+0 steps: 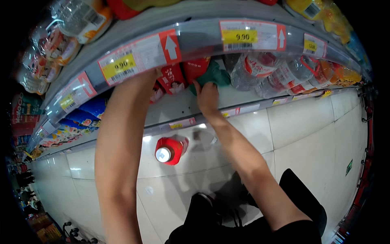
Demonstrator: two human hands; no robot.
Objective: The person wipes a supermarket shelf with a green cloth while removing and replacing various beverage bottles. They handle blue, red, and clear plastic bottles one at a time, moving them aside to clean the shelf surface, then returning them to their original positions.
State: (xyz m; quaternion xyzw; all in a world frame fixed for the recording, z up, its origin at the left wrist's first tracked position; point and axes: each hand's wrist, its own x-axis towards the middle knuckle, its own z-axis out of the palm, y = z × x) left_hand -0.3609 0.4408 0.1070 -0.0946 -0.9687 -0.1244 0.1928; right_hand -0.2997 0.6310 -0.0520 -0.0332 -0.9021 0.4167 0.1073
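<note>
My right hand grips a green cloth on the bottom shelf. The cloth lies against a red package with printing on it. My left forearm reaches in under the upper shelf edge. Most of my left hand is hidden there; only a bit of it shows beside a red carton with a printed picture, so its grip cannot be made out. On the tiled floor below stands a red bottle with a white cap.
Clear plastic bottles with red and white labels stand to the right on the bottom shelf. Blue packages sit at its left. The upper shelf's price-label strip overhangs both hands. My black-clad knee is close to the shelf.
</note>
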